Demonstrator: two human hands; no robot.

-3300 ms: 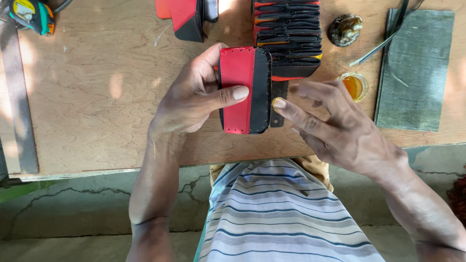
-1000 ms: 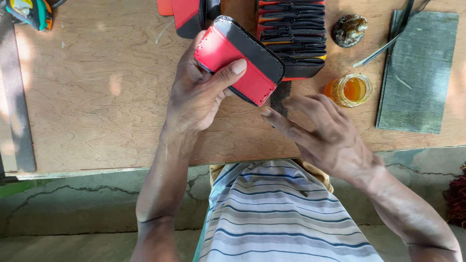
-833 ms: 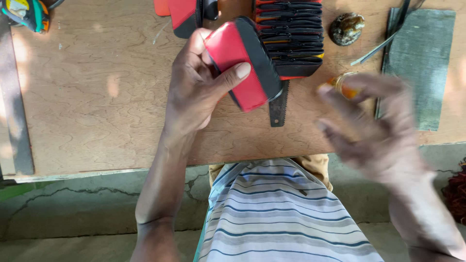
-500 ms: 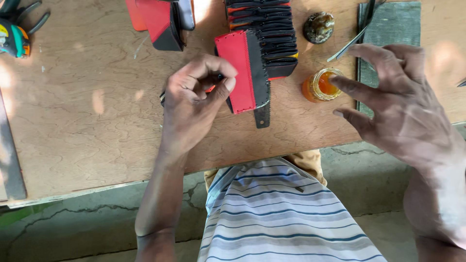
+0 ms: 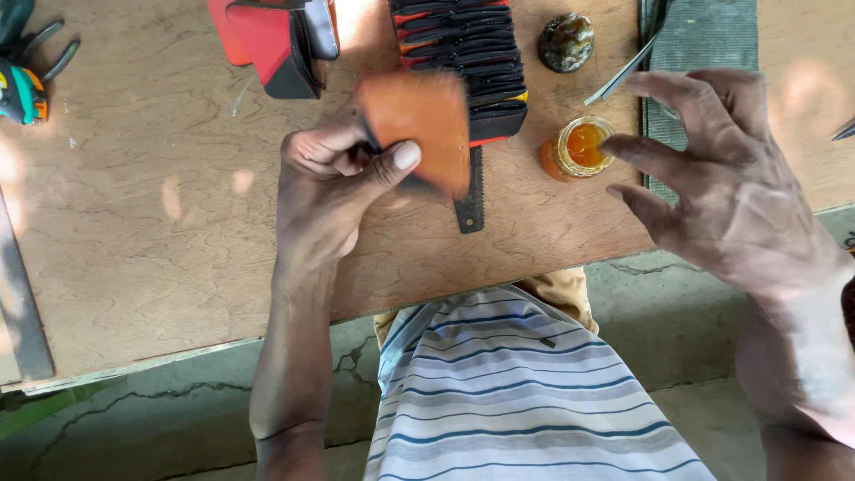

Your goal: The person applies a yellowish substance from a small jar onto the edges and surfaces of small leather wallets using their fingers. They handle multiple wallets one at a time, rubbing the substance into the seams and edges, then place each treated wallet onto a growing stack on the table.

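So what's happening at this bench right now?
A person at a wooden workbench grips an orange-red leather piece in the left hand. The right hand is open, fingers spread, beside a small jar of amber liquid. A stack of black and red pieces lies behind.

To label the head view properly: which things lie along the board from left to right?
Tape measure → red and black pieces → left hand holding the orange piece → small jar of amber liquid → right hand, fingers spread.
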